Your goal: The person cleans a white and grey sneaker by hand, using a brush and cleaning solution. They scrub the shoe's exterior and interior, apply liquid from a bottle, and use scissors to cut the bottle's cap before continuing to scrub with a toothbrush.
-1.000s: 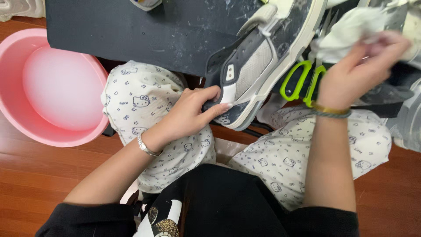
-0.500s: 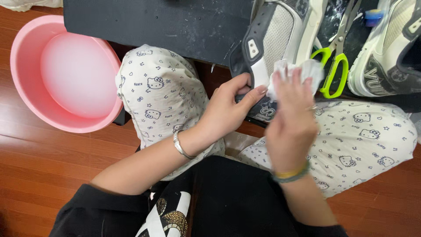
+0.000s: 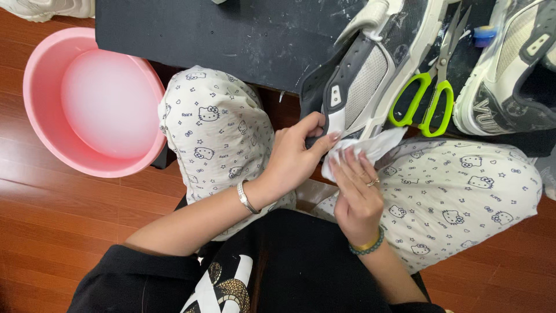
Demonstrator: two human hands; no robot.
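1. The left hand (image 3: 295,153) grips the heel of a grey and white sneaker (image 3: 370,81), thumb on one side and fingers curled around the other.
2. The sneaker lies on its side at the near edge of the dark bench (image 3: 231,40), with its heel hanging over that edge above the person's lap.
3. The right hand (image 3: 356,194) is closed on a white wipe (image 3: 370,148) and presses it against the heel of the sneaker, just beside the left fingertips.
4. A pair of green-handled scissors (image 3: 431,95) lies on the bench just to the right of the sneaker, handles toward the near edge.
5. A second sneaker (image 3: 504,69) lies at the right end of the bench, beyond the scissors.
6. A pink basin (image 3: 40,87) holding cloudy water stands on the wooden floor (image 3: 52,232), to the left of the person's knee and near the bench's left corner.
7. The left wrist wears a silver bangle (image 3: 248,198); the right wrist wears a beaded bracelet (image 3: 367,246).
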